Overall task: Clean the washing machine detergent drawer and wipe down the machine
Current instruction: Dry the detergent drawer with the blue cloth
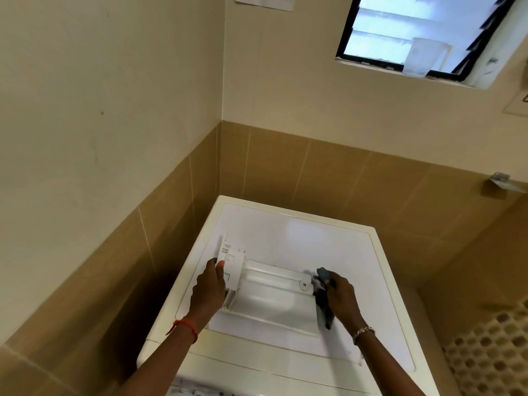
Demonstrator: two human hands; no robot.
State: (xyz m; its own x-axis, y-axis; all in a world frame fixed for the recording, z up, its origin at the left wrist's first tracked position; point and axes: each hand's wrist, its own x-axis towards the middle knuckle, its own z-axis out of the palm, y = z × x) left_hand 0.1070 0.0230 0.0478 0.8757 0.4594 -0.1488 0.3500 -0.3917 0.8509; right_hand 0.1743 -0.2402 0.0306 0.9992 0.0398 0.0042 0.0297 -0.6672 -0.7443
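Observation:
The white detergent drawer (pixel 271 292) lies crosswise on the flat top of the white washing machine (pixel 300 238). My left hand (pixel 208 290) grips the drawer's left end, thumb against its slotted insert. My right hand (pixel 341 295) holds a dark grey-blue cloth (pixel 324 298) pressed against the drawer's right end. Part of the cloth hangs down under my palm.
The machine stands in a corner between a cream and tan tiled wall (pixel 114 195) on the left and the back wall. A louvred window (pixel 423 35) is high at the right, with a metal wall fitting (pixel 500 181) below it. Mosaic tiles (pixel 491 352) show at lower right.

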